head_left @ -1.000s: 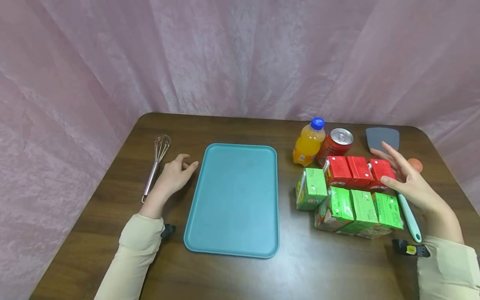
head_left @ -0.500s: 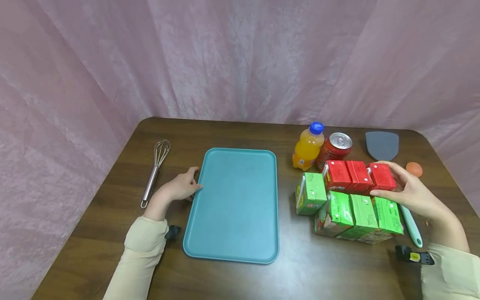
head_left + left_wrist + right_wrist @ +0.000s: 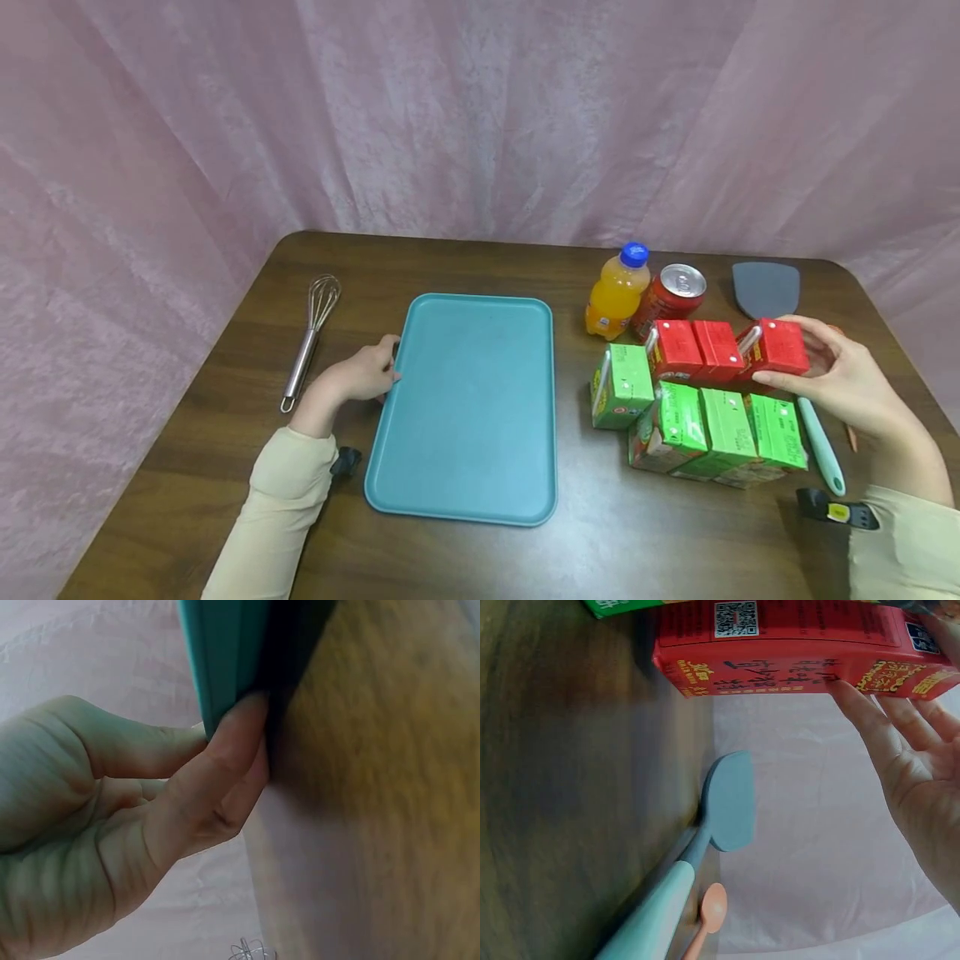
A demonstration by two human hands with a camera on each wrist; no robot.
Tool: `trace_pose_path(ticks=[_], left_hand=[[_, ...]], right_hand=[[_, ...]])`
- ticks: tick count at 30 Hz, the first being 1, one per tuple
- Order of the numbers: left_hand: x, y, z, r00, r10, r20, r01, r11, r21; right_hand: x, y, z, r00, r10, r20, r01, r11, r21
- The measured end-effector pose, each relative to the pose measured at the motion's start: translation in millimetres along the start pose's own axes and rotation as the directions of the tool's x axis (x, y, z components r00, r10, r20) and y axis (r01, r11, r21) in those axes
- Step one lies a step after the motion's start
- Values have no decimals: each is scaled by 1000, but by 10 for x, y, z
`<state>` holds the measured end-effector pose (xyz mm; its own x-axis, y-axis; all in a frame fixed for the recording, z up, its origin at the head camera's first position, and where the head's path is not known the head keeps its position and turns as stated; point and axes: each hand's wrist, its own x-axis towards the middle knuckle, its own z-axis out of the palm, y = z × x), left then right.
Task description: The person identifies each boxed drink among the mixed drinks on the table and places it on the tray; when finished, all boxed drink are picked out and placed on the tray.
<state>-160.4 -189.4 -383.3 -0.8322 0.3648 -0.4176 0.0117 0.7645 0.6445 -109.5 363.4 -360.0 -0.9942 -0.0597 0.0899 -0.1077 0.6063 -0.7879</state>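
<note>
My left hand (image 3: 363, 373) pinches the left rim of a teal rectangular tray (image 3: 465, 417). In the left wrist view, thumb and fingers close on the tray's edge (image 3: 225, 660), fingertips underneath. My right hand (image 3: 851, 379) grips a red drink carton (image 3: 782, 346) with a straw, at the right end of a row. The thumb is on its near side and the fingers are on its far side. The right wrist view has this carton (image 3: 780, 656) above the table, its base near the wood. Two more red cartons (image 3: 696, 348) stand just left of it.
Several green cartons (image 3: 726, 425) stand in front of the red ones. Behind are an orange drink bottle (image 3: 617, 296) and a red can (image 3: 672, 293). A spatula (image 3: 767, 287) and an orange spoon (image 3: 714, 907) lie at the right. A whisk (image 3: 309, 346) lies left of the tray.
My left hand has moved right onto the tray's rim and taken hold of it. My right hand has lowered around the end red carton and shifted it slightly right, away from its neighbours.
</note>
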Motion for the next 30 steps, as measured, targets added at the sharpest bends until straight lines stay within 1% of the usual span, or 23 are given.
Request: trace_pose_path(ticks=[2, 5, 8, 10, 13, 16, 19, 22, 25, 27, 28, 30], left_hand=[[-3, -4, -2, 1000, 0, 3, 0, 1000, 3], [-8, -5, -1, 1000, 2, 5, -2, 1000, 12], [-3, 0, 3, 1000, 0, 1, 0, 1000, 13], [0, 8, 3, 1000, -3, -2, 3, 1000, 15], [9, 9, 10, 1000, -16, -9, 16, 1000, 17], [19, 0, 20, 1000, -14, -12, 14, 1000, 16], [25, -15, 25, 1000, -15, -8, 15, 1000, 1], [19, -38, 25, 1000, -19, -2, 19, 1000, -8], [10, -50, 23, 1000, -22, -4, 22, 1000, -6], [7, -40, 19, 1000, -17, -4, 17, 1000, -3], [7, -32, 16, 1000, -18, -6, 18, 1000, 1], [8, -16, 1, 1000, -8, -10, 8, 1000, 18]], right_hand=[[-25, -11, -10, 999, -5, -46, 4, 1000, -18], [-63, -28, -42, 996, -32, -85, 33, 999, 7], [-92, -76, -94, 992, -6, -125, 12, 999, 51], [-93, -125, -132, 987, 15, -161, -7, 999, 47], [-81, -232, -159, 969, 59, -240, -51, 998, 37], [-64, -355, -183, 950, 56, -307, -48, 998, 35], [-30, -505, -226, 935, 30, -355, -9, 998, 61], [16, -682, -279, 916, -17, -402, 54, 995, 83], [37, -869, -303, 884, -51, -465, 153, 971, 184], [39, -1006, -288, 861, -43, -507, 205, 942, 268], [40, -1076, -270, 851, -41, -524, 242, 916, 320], [45, -1222, -204, 833, -43, -552, 324, 846, 424]])
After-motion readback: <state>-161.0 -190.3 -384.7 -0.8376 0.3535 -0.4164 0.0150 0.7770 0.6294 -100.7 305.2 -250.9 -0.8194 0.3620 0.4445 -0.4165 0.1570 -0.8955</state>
